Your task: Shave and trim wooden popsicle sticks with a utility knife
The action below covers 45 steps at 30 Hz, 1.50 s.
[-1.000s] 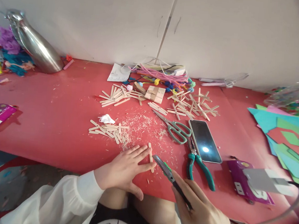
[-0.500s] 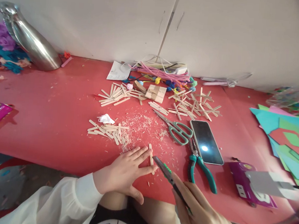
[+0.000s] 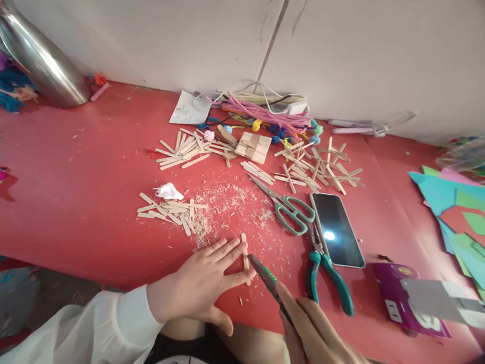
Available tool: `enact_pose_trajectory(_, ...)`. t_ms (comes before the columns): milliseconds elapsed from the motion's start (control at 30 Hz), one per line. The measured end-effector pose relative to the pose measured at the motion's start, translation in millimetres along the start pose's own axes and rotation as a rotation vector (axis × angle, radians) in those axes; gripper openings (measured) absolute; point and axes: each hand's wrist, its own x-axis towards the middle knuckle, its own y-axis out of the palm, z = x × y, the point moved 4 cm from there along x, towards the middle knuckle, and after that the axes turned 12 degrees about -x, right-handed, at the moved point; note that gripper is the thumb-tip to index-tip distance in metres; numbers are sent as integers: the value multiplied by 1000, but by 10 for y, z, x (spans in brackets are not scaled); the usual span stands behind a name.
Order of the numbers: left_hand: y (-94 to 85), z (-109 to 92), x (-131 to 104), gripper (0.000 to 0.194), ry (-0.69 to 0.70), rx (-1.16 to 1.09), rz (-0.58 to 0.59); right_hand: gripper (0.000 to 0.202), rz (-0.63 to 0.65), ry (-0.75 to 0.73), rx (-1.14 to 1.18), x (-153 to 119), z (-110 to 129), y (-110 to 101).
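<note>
Head view: the wooden stick (image 3: 246,263) lies just below frame centre, long axis nearly upright in the picture, upper end leaning slightly left. The left hand (image 3: 204,278) is spread flat, fingers partly covering the stick. The right hand (image 3: 326,342) grips the utility knife (image 3: 265,276), its tip pointing upper left; blade contact cannot be confirmed. Fingers hide the knife's rear; the lower edge crops the right wrist.

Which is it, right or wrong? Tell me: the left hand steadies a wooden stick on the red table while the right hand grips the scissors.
Wrong on the tool: in the head view, the right hand grips a utility knife, not the scissors, which lie on the table. The left hand does steady the wooden stick.
</note>
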Motion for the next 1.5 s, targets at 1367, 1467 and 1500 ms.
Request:
enact_pose_trajectory(1367,26,-2,18,90,-9,64,-3,46,79,-30,-27,-23,21,-35)
enact_pose_trajectory(1467,22,-6,16,92,-6,76,-4,46,76,-74,-46,17,26,-67)
enact_pose_trajectory(1500,19,-9,15,92,-4,77,-5,47,75,-93,-54,45,32,-87)
